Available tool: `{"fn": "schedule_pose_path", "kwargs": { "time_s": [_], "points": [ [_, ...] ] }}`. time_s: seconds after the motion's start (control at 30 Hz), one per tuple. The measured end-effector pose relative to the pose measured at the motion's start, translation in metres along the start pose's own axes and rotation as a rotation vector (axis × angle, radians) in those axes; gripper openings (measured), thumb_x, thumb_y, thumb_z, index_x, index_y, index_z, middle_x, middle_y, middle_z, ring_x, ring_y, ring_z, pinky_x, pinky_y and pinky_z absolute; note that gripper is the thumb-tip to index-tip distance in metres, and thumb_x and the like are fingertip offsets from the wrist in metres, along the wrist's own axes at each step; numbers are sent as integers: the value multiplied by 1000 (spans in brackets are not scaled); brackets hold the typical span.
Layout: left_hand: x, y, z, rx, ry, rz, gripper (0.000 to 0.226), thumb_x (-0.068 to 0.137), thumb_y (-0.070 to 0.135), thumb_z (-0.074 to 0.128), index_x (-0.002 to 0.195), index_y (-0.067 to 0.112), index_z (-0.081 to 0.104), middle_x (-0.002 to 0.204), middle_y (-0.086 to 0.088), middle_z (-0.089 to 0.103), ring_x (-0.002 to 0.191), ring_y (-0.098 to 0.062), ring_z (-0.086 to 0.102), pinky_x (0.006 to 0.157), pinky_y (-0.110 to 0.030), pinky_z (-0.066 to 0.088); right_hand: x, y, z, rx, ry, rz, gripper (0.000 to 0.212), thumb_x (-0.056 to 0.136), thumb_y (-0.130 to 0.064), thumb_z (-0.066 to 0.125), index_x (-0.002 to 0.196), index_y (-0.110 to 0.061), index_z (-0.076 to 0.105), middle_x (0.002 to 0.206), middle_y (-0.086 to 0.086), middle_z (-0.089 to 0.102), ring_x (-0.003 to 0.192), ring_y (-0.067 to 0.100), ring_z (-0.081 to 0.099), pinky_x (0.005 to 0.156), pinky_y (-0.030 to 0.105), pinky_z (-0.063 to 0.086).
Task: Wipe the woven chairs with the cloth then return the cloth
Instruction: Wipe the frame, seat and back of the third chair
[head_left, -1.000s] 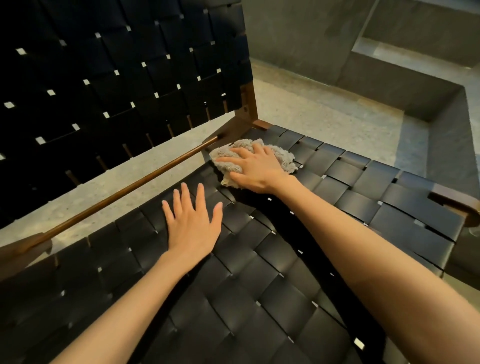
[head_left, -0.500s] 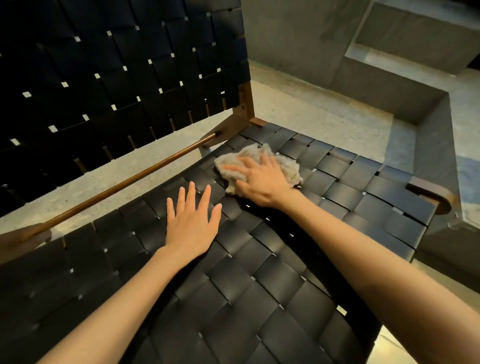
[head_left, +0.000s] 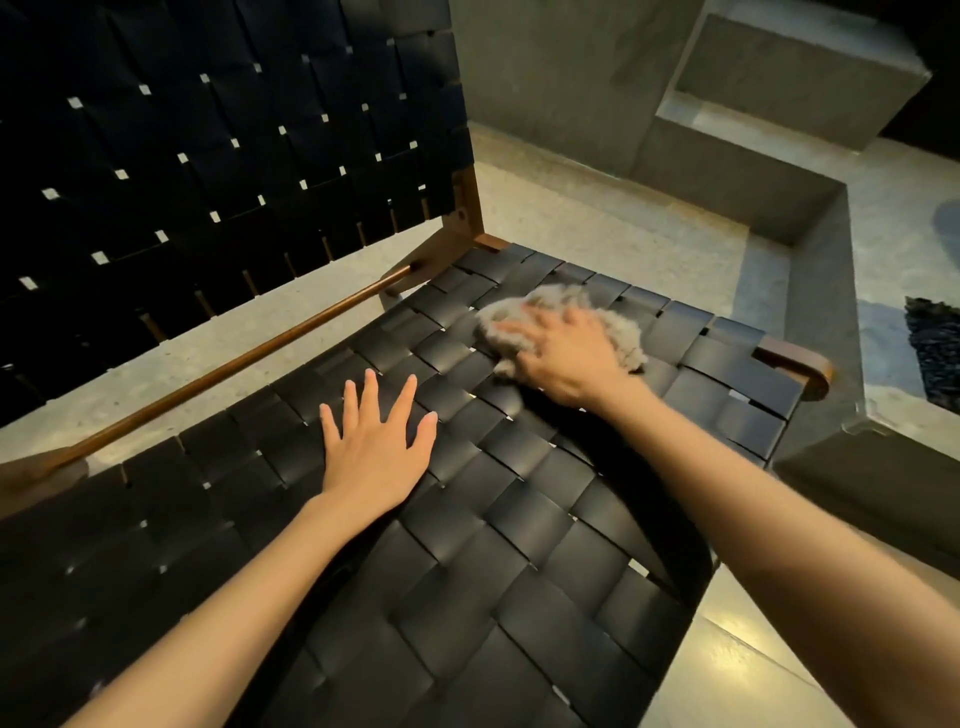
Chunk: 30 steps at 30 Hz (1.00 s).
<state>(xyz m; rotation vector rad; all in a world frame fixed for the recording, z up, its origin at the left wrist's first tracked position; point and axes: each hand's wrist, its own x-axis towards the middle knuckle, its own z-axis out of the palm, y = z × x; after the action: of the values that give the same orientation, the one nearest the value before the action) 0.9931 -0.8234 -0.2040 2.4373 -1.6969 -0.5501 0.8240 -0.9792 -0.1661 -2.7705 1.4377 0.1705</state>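
A woven chair (head_left: 519, 519) fills most of the frame; its seat of wide black straps runs from the lower left to the right middle, and its strap back rises dark across the upper left; small pale gaps show between the crossing straps. A pale speckled floor (head_left: 597, 223) shows beyond the seat in the upper middle and through the opening under the back; grey concrete steps (head_left: 753, 171) climb in the upper right, and a grey concrete block (head_left: 831, 322) stands just beside the seat's right edge. A thin brown wooden rail (head_left: 249, 358) slants from the left edge up to the rear corner of the seat; a rounded wooden frame end (head_left: 800, 364) sticks out at the seat's right corner.

Two bare forearms reach in from the bottom of the frame. The left hand (head_left: 376, 447) lies flat near the middle of the seat, palm down, fingers straight and spread wide, holding nothing. The right hand (head_left: 566, 358) sits further up and to the right, pressed down on the cloth (head_left: 618, 332); its fingers are blurred, lying over the cloth's top, so I cannot tell how tightly they curl. The cloth is a grey fluffy bunch resting on the seat near its rear right part, sticking out past the hand on the upper and right sides. A dark rough-textured thing (head_left: 935, 353) shows at the right edge; what it is I cannot tell.
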Motion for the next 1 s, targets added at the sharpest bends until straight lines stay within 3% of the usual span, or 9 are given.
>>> {"fn": "schedule_pose_path", "kwargs": {
  "time_s": [0.2, 0.43, 0.5, 0.6, 0.83, 0.9, 1.0],
  "points": [
    [-14, 7, 3, -34, -14, -1, 59, 100, 50, 18, 152, 30, -1, 159, -11, -11, 145, -28, -14, 115, -49, -8, -67, -50, 2, 24, -10, -146, 51, 95, -47, 37, 145, -47, 25, 156, -7, 25, 136, 31, 23, 112, 42, 16],
    [-31, 24, 4, -51, -47, 19, 60, 99, 53, 16, 151, 31, -4, 158, -11, -13, 144, -29, -17, 114, -49, -11, -28, 59, -14, -97, 63, 303, 55, 93, -56, 37, 145, -45, 27, 159, -3, 18, 144, 40, 7, 113, 61, -7],
    [-33, 28, 5, -54, -50, 39, 60, 98, 54, 17, 151, 32, -3, 158, -11, -12, 145, -29, -16, 114, -49, -11, -26, 63, -18, -61, 77, 352, 54, 93, -55, 36, 145, -45, 28, 158, -1, 19, 143, 41, 11, 114, 61, -3],
    [-35, 29, 7, -58, -39, 42, 59, 98, 54, 17, 151, 33, -2, 159, -11, -10, 145, -29, -14, 114, -49, -10, -38, 42, -17, -4, 64, 298, 51, 94, -49, 37, 144, -43, 32, 157, 0, 24, 140, 39, 17, 115, 49, 13],
    [-45, 35, 3, -47, -51, 41, 59, 99, 53, 17, 151, 32, 0, 159, -11, -9, 145, -29, -13, 115, -48, -9, -119, -15, -16, 66, -42, 3, 48, 94, -47, 39, 141, -50, 31, 154, -12, 27, 136, 29, 23, 107, 41, 20],
    [-49, 39, 3, -59, -60, 49, 59, 99, 53, 18, 151, 32, 0, 159, -11, -10, 145, -29, -13, 115, -48, -9, -126, -12, -15, 35, 8, 11, 48, 93, -50, 41, 140, -51, 33, 153, -13, 27, 134, 27, 24, 106, 40, 21],
    [-53, 47, 3, -80, -79, 64, 59, 99, 51, 19, 152, 32, 1, 159, -12, -10, 145, -31, -15, 113, -51, -11, -108, 21, -17, -24, 42, 169, 52, 91, -53, 42, 142, -48, 33, 156, -8, 24, 138, 31, 18, 111, 43, 16]
  ]
}}
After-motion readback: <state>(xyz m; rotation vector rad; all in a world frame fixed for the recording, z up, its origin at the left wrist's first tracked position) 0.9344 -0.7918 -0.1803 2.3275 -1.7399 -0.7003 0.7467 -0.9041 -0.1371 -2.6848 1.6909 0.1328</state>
